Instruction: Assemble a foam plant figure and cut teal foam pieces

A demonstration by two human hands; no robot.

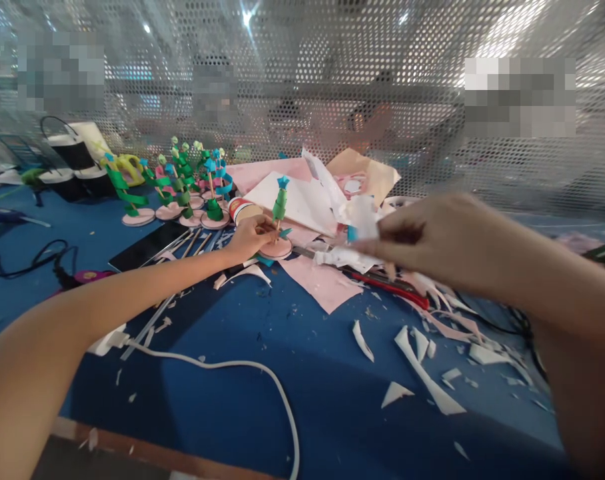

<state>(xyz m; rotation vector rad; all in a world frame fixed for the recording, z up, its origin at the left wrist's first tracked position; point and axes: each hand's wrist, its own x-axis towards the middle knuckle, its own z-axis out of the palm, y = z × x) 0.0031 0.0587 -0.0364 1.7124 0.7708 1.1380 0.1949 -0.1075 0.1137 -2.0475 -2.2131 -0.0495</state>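
My left hand (250, 241) is closed, its fingertips pinching the low part of a small paper tree (280, 203). This tree has a green paper spiral on a stick, a blue star on top and a round pink base (276, 249). Over the scrap pile on the right, my right hand (427, 237) is closed on a white piece of paper (365, 217), smeared by motion. A bit of blue shows at that paper's left edge. Beneath it lie crumpled white paper (347, 259) and a red-handled cutter (395, 290), partly covered.
Several similar paper trees (215, 210) stand at the back left, beside a black phone (147, 247). Pink paper (327, 283) and white foam offcuts (430, 377) litter the blue table. A white cable (232, 364) curves across the front. Perforated metal (292, 87) rises behind.
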